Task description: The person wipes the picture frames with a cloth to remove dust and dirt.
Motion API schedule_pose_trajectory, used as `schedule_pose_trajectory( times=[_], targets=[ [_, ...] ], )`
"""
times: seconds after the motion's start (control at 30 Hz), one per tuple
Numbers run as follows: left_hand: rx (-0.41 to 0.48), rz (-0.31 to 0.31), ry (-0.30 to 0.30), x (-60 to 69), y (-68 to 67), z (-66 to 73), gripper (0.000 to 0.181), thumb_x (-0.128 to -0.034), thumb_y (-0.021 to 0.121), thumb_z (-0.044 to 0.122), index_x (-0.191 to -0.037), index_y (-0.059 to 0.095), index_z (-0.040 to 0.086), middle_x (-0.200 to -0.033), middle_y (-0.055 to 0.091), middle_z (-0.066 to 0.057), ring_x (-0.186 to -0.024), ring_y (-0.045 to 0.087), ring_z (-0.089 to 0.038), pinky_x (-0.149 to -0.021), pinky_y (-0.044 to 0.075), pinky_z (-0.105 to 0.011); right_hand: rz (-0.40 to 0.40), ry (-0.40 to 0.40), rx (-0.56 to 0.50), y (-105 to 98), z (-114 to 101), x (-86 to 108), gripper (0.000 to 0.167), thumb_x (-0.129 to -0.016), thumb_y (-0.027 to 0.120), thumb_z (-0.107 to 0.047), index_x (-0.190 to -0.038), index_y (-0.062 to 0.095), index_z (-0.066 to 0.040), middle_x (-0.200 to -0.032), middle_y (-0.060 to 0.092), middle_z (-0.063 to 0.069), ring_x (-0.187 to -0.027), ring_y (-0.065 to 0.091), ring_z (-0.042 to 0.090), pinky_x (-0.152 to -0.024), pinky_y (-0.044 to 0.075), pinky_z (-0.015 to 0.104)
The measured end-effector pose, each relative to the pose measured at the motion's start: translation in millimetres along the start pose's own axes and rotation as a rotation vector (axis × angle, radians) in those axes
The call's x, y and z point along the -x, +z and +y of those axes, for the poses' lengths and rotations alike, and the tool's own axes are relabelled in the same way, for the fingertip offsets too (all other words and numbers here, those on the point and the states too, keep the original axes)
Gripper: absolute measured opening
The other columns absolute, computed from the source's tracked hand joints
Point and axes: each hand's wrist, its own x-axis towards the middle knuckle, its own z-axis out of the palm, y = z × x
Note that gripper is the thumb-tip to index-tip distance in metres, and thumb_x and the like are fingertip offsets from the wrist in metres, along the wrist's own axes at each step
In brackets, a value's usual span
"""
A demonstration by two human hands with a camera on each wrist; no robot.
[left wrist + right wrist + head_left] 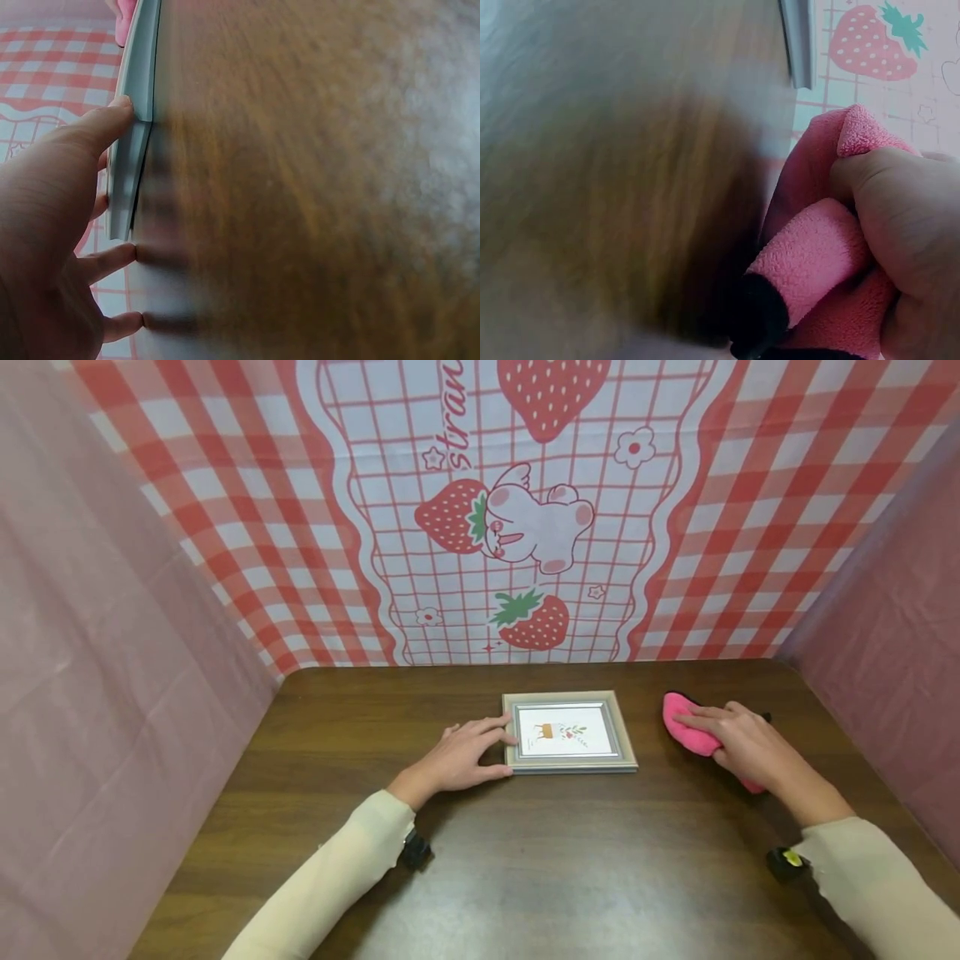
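A picture frame with a pale silver border lies flat on the brown table, a small plant drawing inside it. My left hand rests at its left edge with fingers spread. In the left wrist view the thumb touches the frame's side near a corner, while two fingertips reach the tabletop beside it. To the right of the frame, my right hand grips a bunched pink cloth with black edging. The right wrist view shows the cloth folded under the thumb; the other fingers are mostly hidden there.
The wooden table ends at a red-and-white checked backdrop printed with strawberries. Pink curtains hang along both sides. Each wrist wears a small black camera mount.
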Motion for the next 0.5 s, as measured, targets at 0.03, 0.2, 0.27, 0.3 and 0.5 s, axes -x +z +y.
schedule_pose_trajectory(
  times=[0.03,0.2,0.27,0.3,0.5],
  targets=[
    [0.0,0.001,0.003,0.1,0.4,-0.5,0.049,-0.1095,0.073,0.047,-0.154,0.067,0.028,-0.187,0.035,-0.002,-0.166,0.045,-0.042,-0.128,0.034,-0.082,0.004,0.0,-0.007,1,0,-1.2,0.075,-0.079,0.082,0.012,-0.149,0.075,-0.014,-0.149,0.073,0.026,-0.103,0.066,0.038,-0.075,0.059,0.059],
    [0.006,0.01,0.02,-0.4,2.7,-3.0,0.049,-0.1091,0.074,0.045,-0.154,0.067,0.026,-0.187,0.036,-0.004,-0.165,0.045,-0.042,-0.126,0.034,-0.084,-0.028,0.001,-0.042,-8,-14,-5.5,0.071,-0.083,0.084,0.011,-0.15,0.072,-0.007,-0.151,0.07,0.031,-0.107,0.066,0.043,-0.085,0.061,0.066],
    [0.009,0.006,0.019,-0.5,2.4,-2.9,0.049,-0.1096,0.073,0.046,-0.154,0.067,0.026,-0.187,0.036,-0.004,-0.166,0.044,-0.042,-0.126,0.033,-0.084,-0.033,0.001,-0.045,-11,-21,-7.0,0.07,-0.083,0.085,0.01,-0.151,0.071,-0.006,-0.152,0.069,0.031,-0.109,0.066,0.042,-0.087,0.062,0.067],
    [0.012,0.006,0.019,-0.4,2.4,-2.9,0.049,-0.1098,0.072,0.046,-0.154,0.067,0.026,-0.187,0.035,-0.004,-0.166,0.044,-0.043,-0.127,0.033,-0.084,-0.031,0.0,-0.045,-12,-23,-7.7,0.07,-0.083,0.085,0.01,-0.15,0.071,-0.006,-0.152,0.069,0.031,-0.109,0.066,0.042,-0.088,0.062,0.067],
    [0.025,0.031,0.032,0.9,3.5,-6.0,0.05,-0.1096,0.071,0.052,-0.153,0.068,0.027,-0.186,0.037,-0.003,-0.165,0.046,-0.041,-0.126,0.034,-0.083,0.016,-0.044,-0.055,-12,-34,-12.8,0.069,-0.081,0.083,0.012,-0.147,0.074,-0.007,-0.149,0.072,0.03,-0.108,0.067,0.042,-0.085,0.062,0.065]
  ],
)
